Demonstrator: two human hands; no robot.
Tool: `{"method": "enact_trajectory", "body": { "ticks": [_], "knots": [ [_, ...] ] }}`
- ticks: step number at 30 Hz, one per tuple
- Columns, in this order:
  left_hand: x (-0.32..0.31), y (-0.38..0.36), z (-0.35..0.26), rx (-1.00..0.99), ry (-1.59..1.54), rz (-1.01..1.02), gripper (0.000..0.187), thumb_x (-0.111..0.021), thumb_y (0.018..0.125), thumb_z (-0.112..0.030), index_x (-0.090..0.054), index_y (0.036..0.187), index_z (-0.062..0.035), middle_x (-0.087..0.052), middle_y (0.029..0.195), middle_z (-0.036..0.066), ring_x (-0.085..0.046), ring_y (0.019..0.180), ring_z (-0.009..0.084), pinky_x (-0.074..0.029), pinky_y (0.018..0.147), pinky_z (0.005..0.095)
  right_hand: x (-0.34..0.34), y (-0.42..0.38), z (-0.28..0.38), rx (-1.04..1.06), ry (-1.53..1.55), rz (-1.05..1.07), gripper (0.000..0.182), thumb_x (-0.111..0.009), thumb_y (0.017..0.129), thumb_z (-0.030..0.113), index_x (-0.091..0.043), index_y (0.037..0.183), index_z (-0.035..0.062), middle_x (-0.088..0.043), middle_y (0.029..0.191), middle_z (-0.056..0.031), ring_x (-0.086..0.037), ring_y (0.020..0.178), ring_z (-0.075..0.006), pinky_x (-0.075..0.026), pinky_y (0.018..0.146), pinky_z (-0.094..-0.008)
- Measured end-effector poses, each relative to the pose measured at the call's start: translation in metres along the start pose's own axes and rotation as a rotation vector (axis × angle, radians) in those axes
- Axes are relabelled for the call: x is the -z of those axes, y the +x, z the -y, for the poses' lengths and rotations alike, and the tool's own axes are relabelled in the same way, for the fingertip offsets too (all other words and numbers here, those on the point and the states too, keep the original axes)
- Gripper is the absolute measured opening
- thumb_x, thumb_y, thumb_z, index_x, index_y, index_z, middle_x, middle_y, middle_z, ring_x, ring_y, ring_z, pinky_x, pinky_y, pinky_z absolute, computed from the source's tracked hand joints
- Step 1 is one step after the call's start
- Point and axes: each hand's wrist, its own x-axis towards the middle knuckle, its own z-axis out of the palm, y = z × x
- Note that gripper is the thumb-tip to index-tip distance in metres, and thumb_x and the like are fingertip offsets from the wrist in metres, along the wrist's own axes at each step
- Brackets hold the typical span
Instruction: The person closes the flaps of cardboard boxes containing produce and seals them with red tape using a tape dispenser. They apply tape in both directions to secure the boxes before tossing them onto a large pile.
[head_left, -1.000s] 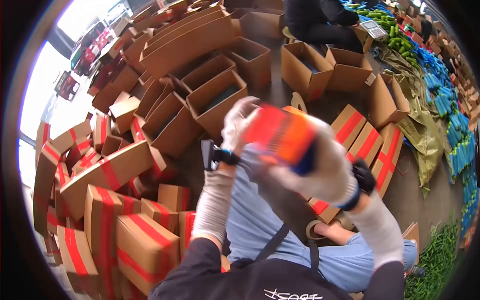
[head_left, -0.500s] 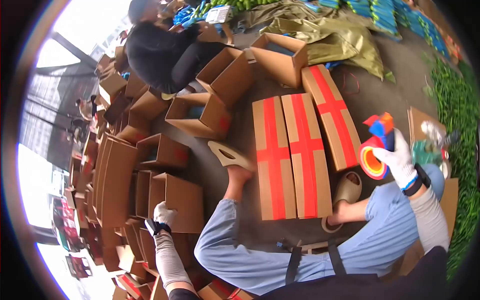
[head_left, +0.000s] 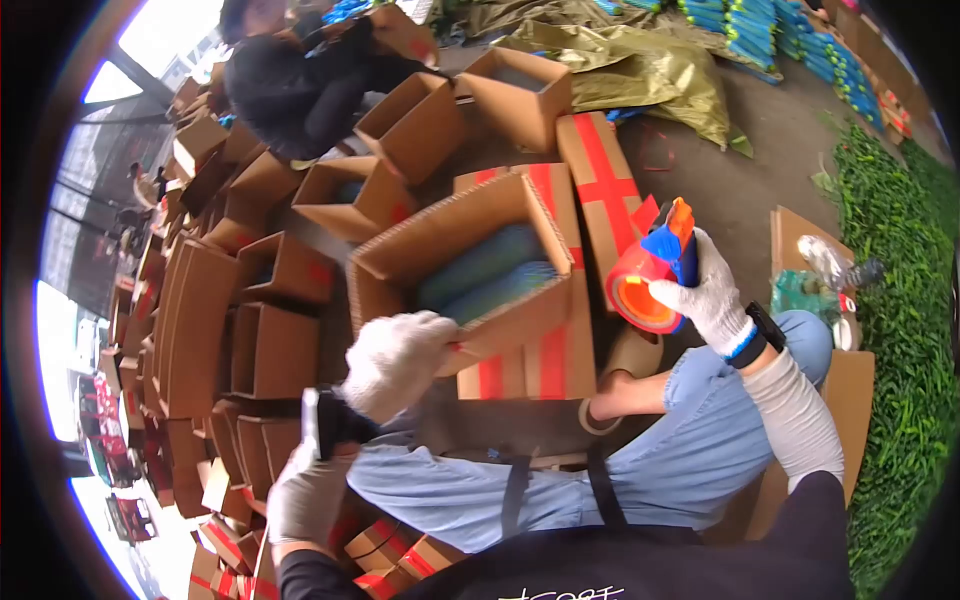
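An open cardboard box is raised in front of me, above the taped boxes, with blurred green and blue items inside. My left hand, in a white glove, is closed on its near wall. In my gloved right hand is a tape dispenser with a red and orange roll and a blue and orange head. It hangs to the right of the open box, over a taped box with a red cross of tape.
Open boxes stand ahead, near a person in dark clothes. More boxes crowd the left. A golden-green sheet lies at the back, and green plants line the right. My bent legs frame the floor area.
My left hand has brought an open box from the left to the middle, over the taped boxes. The view has shifted, and my right hand with the dispenser appears further left.
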Motion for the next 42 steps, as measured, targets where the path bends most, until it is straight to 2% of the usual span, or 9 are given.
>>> {"method": "enact_trajectory", "body": {
  "ticks": [6, 9, 12, 17, 21, 26, 32, 36, 42],
  "knots": [
    [-0.058, 0.030, -0.065, -0.145, -0.145, -0.210, 0.014, -0.081, 0.084, -0.018, -0.073, 0.095, -0.0133, -0.070, 0.090, 0.007, -0.069, 0.083, 0.0315, -0.057, 0.074, 0.0441, 0.057, 0.000, -0.009, -0.151, 0.381, -0.227, 0.056, -0.084, 0.086, 0.015, -0.060, 0.136, 0.0066, -0.070, 0.114, -0.0029, -0.067, 0.102, -0.0141, -0.056, 0.093, -0.0318],
    [-0.076, 0.011, -0.029, 0.133, -0.347, -0.806, 0.013, -0.077, 0.089, -0.015, -0.068, 0.093, -0.0074, -0.064, 0.083, 0.006, -0.065, 0.075, 0.0218, -0.053, 0.067, 0.0356, 0.072, 0.028, -0.023, -0.122, 0.361, -0.075, 0.062, -0.079, 0.086, 0.019, -0.054, 0.141, 0.0050, -0.069, 0.114, -0.0059, -0.068, 0.096, -0.0146, -0.057, 0.086, -0.0313],
    [-0.082, 0.009, -0.004, 0.772, -1.299, -0.767, 0.014, -0.068, 0.102, -0.021, -0.064, 0.100, -0.0076, -0.060, 0.084, -0.003, -0.058, 0.072, 0.0097, -0.049, 0.065, 0.0293, 0.039, 0.078, -0.033, 0.091, 0.088, 0.159, 0.066, -0.085, 0.080, 0.013, -0.058, 0.139, 0.0067, -0.070, 0.121, -0.0049, -0.068, 0.114, -0.0204, -0.054, 0.104, -0.0376],
    [-0.059, 0.068, -0.027, 0.245, -0.406, 0.388, 0.039, -0.063, 0.101, -0.047, -0.067, 0.115, -0.0104, -0.071, 0.098, 0.013, -0.073, 0.095, 0.0338, -0.056, 0.082, 0.0450, -0.002, 0.089, -0.029, 0.070, 0.223, 0.440, 0.077, -0.093, 0.078, 0.024, -0.055, 0.144, 0.0099, -0.070, 0.127, -0.0084, -0.068, 0.118, -0.0208, -0.053, 0.105, -0.0377],
    [-0.021, 0.062, -0.047, 0.135, -0.340, 0.517, 0.055, -0.059, 0.100, -0.061, -0.062, 0.129, -0.0140, -0.069, 0.116, 0.017, -0.070, 0.109, 0.0389, -0.055, 0.090, 0.0487, -0.007, 0.075, 0.007, 0.323, -0.295, 0.350, 0.077, -0.094, 0.077, 0.036, -0.056, 0.141, 0.0136, -0.073, 0.121, -0.0187, -0.073, 0.112, -0.0377, -0.059, 0.096, -0.0418],
    [-0.089, 0.051, -0.058, 0.248, -0.032, -0.123, 0.059, -0.069, 0.093, -0.061, -0.062, 0.117, -0.0077, -0.069, 0.096, 0.013, -0.070, 0.081, 0.0351, -0.057, 0.068, 0.0469, -0.032, 0.090, 0.024, 0.302, -0.385, 0.390, 0.070, -0.091, 0.078, 0.037, -0.060, 0.135, 0.0118, -0.074, 0.115, -0.0191, -0.074, 0.105, -0.0394, -0.060, 0.093, -0.0434],
    [-0.124, 0.094, -0.021, 0.214, 0.052, -0.571, 0.049, -0.077, 0.088, -0.033, -0.064, 0.128, -0.0074, -0.063, 0.129, 0.017, -0.060, 0.122, 0.0395, -0.047, 0.106, 0.0511, -0.032, 0.125, 0.013, 0.383, -0.120, 0.252, 0.070, -0.093, 0.078, 0.029, -0.060, 0.135, 0.0050, -0.073, 0.120, -0.0155, -0.073, 0.107, -0.0257, -0.058, 0.097, -0.0367],
    [-0.114, 0.106, -0.028, 0.235, 0.203, -0.642, 0.074, -0.079, 0.086, -0.036, -0.054, 0.148, -0.0043, -0.056, 0.145, 0.021, -0.050, 0.139, 0.0435, -0.034, 0.121, 0.0584, 0.011, 0.091, 0.016, 0.083, 0.399, 0.441, 0.082, -0.094, 0.074, 0.018, -0.054, 0.144, 0.0048, -0.072, 0.125, -0.0144, -0.071, 0.114, -0.0199, -0.056, 0.101, -0.0353],
    [-0.101, 0.082, -0.069, 0.281, -0.029, -0.407, 0.067, -0.071, 0.093, -0.033, -0.052, 0.147, 0.0018, -0.056, 0.145, 0.024, -0.050, 0.139, 0.0420, -0.036, 0.117, 0.0578, 0.004, 0.053, 0.010, 0.289, -0.205, 0.561, 0.082, -0.096, 0.070, 0.021, -0.058, 0.141, 0.0093, -0.072, 0.126, -0.0142, -0.073, 0.114, -0.0302, -0.057, 0.101, -0.0390]
  ]
}}
